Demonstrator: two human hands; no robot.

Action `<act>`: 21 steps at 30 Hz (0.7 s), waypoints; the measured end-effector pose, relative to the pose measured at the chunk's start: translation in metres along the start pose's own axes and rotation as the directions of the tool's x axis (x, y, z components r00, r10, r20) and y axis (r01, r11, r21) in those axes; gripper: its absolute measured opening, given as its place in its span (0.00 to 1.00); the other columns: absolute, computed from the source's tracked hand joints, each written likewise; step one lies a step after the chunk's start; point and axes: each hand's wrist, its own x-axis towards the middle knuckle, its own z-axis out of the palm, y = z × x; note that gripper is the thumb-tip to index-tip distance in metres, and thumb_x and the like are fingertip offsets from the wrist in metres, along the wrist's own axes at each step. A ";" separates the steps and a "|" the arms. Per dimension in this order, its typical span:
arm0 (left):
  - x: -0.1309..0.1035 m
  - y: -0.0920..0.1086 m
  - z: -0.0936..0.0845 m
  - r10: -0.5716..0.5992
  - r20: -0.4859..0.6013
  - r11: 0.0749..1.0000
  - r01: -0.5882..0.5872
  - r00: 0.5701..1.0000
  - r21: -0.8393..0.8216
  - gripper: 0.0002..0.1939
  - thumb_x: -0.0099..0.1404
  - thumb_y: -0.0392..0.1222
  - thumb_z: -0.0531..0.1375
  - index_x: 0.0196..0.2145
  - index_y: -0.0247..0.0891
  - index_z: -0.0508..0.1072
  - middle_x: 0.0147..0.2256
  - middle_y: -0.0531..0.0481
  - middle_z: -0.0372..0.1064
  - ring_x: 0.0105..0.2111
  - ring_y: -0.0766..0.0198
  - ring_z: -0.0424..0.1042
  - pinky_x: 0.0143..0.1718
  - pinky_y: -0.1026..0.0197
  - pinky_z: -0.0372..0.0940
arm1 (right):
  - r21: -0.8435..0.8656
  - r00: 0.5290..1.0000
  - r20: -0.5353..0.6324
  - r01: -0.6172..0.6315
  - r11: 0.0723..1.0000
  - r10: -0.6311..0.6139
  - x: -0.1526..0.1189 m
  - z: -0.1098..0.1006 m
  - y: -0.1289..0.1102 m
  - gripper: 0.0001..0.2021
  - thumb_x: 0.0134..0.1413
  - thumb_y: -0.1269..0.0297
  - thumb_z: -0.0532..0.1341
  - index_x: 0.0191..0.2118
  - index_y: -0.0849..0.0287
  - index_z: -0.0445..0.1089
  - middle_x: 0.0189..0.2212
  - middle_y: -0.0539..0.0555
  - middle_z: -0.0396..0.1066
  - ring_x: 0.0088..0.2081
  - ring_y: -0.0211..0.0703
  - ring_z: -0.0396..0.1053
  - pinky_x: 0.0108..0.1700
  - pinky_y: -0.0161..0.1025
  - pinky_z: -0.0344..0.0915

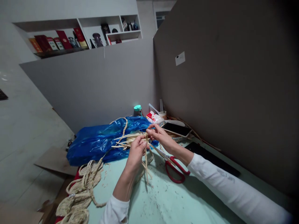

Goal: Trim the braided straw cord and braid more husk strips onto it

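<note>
Pale straw strips (pixel 146 166) hang down and spread around my two hands above the light green table. My left hand (pixel 138 148) is closed, its thumb and fingers pinching the strips. Close beside it on the right, my right hand (pixel 157 133) has its fingers closed at the upper part of the same strips. More loose strips (pixel 123 141) fan out to the left over a blue plastic bag (pixel 93 143). Red-handled scissors (pixel 175 171) lie on the table below my right forearm, their blades toward my hands.
Coils of braided straw (pixel 81 189) lie along the table's left side. A phone (pixel 177 129) rests behind my right hand, near a jar with a turquoise lid (pixel 137 110). A dark flat object (pixel 212 158) lies beyond my right forearm. Grey partitions (pixel 105 84) enclose the table.
</note>
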 end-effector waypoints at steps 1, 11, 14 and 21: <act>0.000 0.000 -0.001 -0.003 -0.018 1.000 0.003 1.000 -0.009 0.18 0.52 0.45 0.59 0.40 0.37 0.63 0.21 0.57 0.63 0.16 0.74 0.49 0.19 0.68 0.42 | -0.038 1.000 0.005 -0.006 0.999 0.007 0.000 -0.001 0.000 0.17 0.51 0.51 0.64 0.37 0.58 0.62 0.26 0.45 0.63 0.28 0.35 0.60 0.33 0.35 0.57; -0.001 0.009 -0.006 -0.004 -0.030 1.000 0.004 1.000 0.026 0.18 0.50 0.40 0.57 0.38 0.41 0.55 0.18 0.61 0.63 0.14 0.73 0.51 0.19 0.70 0.44 | -0.196 0.938 0.321 -0.072 0.978 0.133 -0.010 0.008 0.001 0.20 0.57 0.44 0.56 0.29 0.58 0.60 0.23 0.45 0.56 0.21 0.32 0.50 0.22 0.33 0.48; -0.002 0.014 -0.011 -0.004 -0.005 0.997 0.005 1.000 0.078 0.16 0.52 0.39 0.57 0.38 0.41 0.56 0.19 0.59 0.65 0.15 0.73 0.52 0.19 0.69 0.45 | -0.242 0.936 0.329 -0.049 0.969 0.129 -0.010 0.006 -0.001 0.20 0.58 0.45 0.55 0.27 0.58 0.59 0.20 0.43 0.51 0.20 0.31 0.45 0.21 0.33 0.43; -0.004 0.015 -0.014 0.139 -0.088 0.909 -0.092 0.986 0.407 0.07 0.57 0.31 0.56 0.32 0.40 0.63 0.23 0.54 0.68 0.28 0.60 0.68 0.33 0.62 0.55 | -0.282 0.967 0.251 0.024 0.959 0.050 -0.007 0.006 0.004 0.20 0.56 0.48 0.57 0.23 0.61 0.65 0.16 0.43 0.50 0.20 0.32 0.46 0.23 0.33 0.44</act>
